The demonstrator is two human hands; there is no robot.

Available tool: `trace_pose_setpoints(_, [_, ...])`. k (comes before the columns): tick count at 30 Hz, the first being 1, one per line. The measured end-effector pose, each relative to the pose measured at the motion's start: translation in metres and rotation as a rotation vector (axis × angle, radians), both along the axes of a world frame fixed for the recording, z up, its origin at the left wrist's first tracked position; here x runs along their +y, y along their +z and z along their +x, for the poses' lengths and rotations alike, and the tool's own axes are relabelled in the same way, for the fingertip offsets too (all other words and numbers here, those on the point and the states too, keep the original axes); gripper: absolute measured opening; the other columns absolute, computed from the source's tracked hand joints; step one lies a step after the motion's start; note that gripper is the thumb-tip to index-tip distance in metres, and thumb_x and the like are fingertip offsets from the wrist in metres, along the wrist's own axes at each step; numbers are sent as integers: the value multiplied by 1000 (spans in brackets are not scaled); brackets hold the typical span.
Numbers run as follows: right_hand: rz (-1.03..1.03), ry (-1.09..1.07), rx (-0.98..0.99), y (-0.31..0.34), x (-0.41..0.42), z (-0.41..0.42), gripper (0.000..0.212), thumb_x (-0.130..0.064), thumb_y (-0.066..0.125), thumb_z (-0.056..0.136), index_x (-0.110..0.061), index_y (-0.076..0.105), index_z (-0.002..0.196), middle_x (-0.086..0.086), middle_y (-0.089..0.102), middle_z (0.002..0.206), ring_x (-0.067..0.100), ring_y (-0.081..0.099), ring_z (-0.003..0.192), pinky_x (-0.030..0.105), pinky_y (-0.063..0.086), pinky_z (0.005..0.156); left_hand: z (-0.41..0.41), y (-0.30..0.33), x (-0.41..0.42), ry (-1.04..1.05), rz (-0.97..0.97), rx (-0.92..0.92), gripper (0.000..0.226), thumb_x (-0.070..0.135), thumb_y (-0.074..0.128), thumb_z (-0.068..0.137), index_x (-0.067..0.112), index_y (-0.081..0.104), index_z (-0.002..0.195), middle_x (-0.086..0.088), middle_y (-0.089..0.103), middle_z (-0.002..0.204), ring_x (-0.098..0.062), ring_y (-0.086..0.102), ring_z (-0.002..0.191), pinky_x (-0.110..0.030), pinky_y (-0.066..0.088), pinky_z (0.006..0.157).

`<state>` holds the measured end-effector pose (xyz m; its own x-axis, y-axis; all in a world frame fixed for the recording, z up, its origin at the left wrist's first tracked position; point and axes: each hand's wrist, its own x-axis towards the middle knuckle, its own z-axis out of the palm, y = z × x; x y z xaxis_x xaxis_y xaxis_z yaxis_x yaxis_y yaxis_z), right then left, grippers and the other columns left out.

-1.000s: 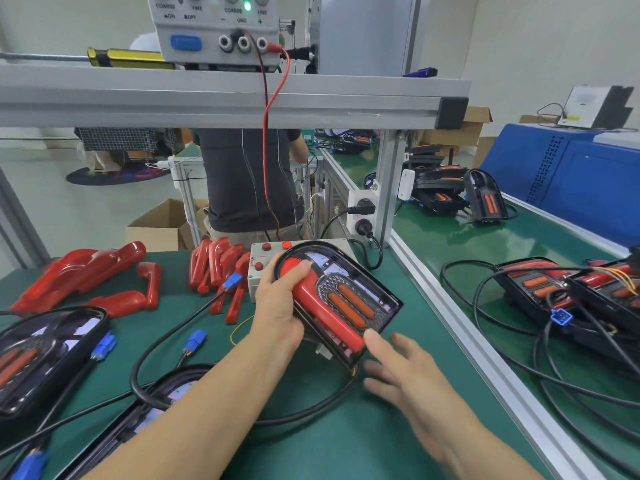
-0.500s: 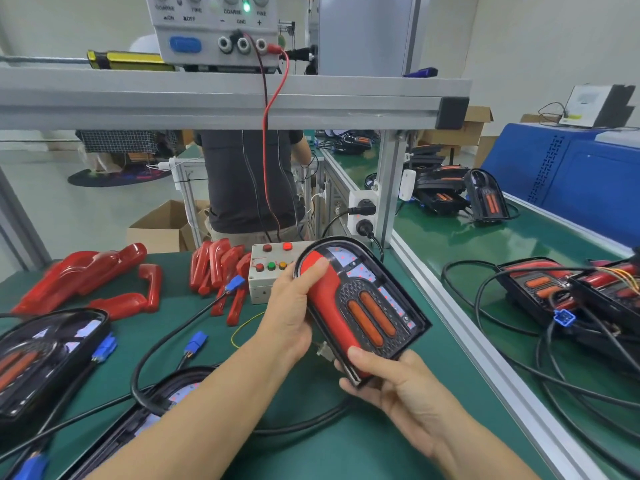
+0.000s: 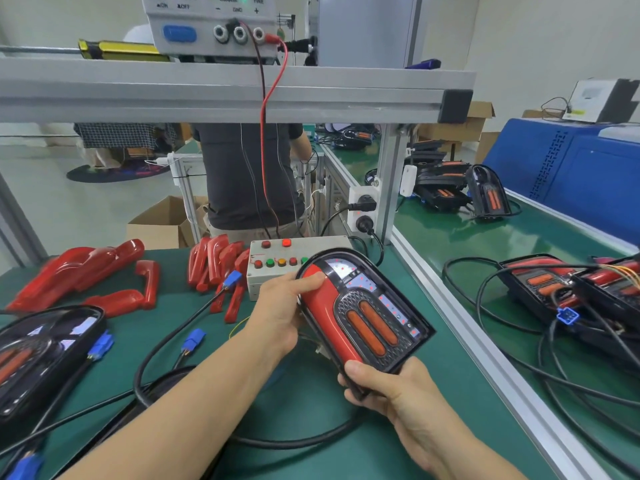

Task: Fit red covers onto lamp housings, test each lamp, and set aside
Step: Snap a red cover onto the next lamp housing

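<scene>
At nine o'clock a dark lamp lies flat on the green counter, with loose red covers behind it at ten o'clock. More red covers stand bunched at eleven o'clock, just beside a grey button box. In the middle, the left hand grips the rounded upper end of a lamp housing, thumb lying on the red cover fitted along its left side. The housing is lifted clear of the counter and tilted, its two orange strips facing up. At five o'clock the right hand closes its grip on the housing's lower corner, thumb on top. At three o'clock, across a metal rail, more lamps sit among black cables.
</scene>
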<state>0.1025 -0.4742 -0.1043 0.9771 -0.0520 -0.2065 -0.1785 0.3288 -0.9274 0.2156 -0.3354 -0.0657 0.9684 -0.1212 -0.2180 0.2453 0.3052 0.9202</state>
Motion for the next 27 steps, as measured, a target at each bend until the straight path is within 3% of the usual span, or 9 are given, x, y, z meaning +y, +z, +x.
trace_pose_setpoints(7, [-58, 7, 44, -1, -4, 0, 35, -3, 79, 72, 0, 69, 106, 14, 73, 85, 22, 68, 72, 30, 58, 62, 1, -4, -3, -60, 26, 47, 23, 11, 65, 85, 4, 66, 107, -12, 72, 89, -22, 66, 68, -30, 53, 56])
trace_pose_setpoints(10, [-197, 88, 141, 6, -13, 2, 57, -39, 88, 60, -12, 71, 107, 8, 76, 94, 24, 72, 77, 29, 56, 59, 5, -4, -3, -64, 26, 112, 22, 10, 64, 87, -1, 65, 106, -12, 71, 82, -23, 65, 65, -33, 54, 59])
trace_pose_setpoints(12, [-409, 55, 192, 10, -28, 8, 72, -73, 70, 55, -20, 69, 104, 0, 76, 96, 21, 73, 77, 28, 54, 58, 8, -3, 0, -73, 22, 160, 16, 10, 64, 87, 1, 64, 99, -10, 70, 75, -22, 65, 61, -34, 54, 58])
trace_pose_setpoints(14, [-558, -109, 148, 12, -49, 20, 83, -84, 53, 54, -26, 64, 111, -6, 71, 106, 15, 69, 90, 34, 53, 76, 10, -2, 2, -114, 59, 185, 15, 13, 64, 87, 3, 63, 98, -9, 70, 74, -22, 65, 61, -36, 53, 61])
trace_pose_setpoints(16, [-501, -134, 30, 16, -61, 31, 80, -79, 55, 57, -37, 54, 126, -19, 67, 113, 3, 65, 103, 33, 46, 95, 10, -2, 2, -157, 90, 191, 14, 15, 64, 88, 5, 63, 98, -8, 69, 75, -22, 64, 62, -35, 52, 62])
trace_pose_setpoints(17, [-449, -74, -9, 17, -61, 36, 73, -73, 59, 61, -44, 51, 128, -25, 67, 110, -5, 65, 99, 28, 45, 94, 11, -2, 1, -181, 100, 193, 14, 16, 63, 89, 6, 62, 98, -7, 69, 75, -21, 64, 62, -35, 52, 61])
trace_pose_setpoints(21, [-363, 76, -40, 11, -51, 54, 32, -23, 57, 96, -34, 58, 126, -6, 75, 105, 16, 74, 90, 25, 57, 69, 13, 1, 3, -287, 259, 130, 25, 29, 63, 90, 9, 63, 106, -7, 72, 86, -19, 68, 69, -33, 56, 61])
trace_pose_setpoints(24, [-305, 70, -22, 8, -52, 55, 29, -13, 50, 100, -28, 64, 121, 4, 76, 103, 20, 74, 83, 26, 58, 61, 31, 9, 28, -77, 678, -185, 26, 35, 63, 90, 14, 70, 103, -2, 69, 97, -20, 63, 94, -33, 51, 85])
trace_pose_setpoints(27, [-234, 74, 32, 5, -57, 51, 27, -12, 50, 100, -25, 65, 117, 12, 75, 101, 23, 74, 77, 27, 57, 57, 60, 21, 84, 257, 1137, -359, 20, 19, 59, 89, 11, 74, 100, -10, 71, 103, -28, 63, 99, -36, 51, 88])
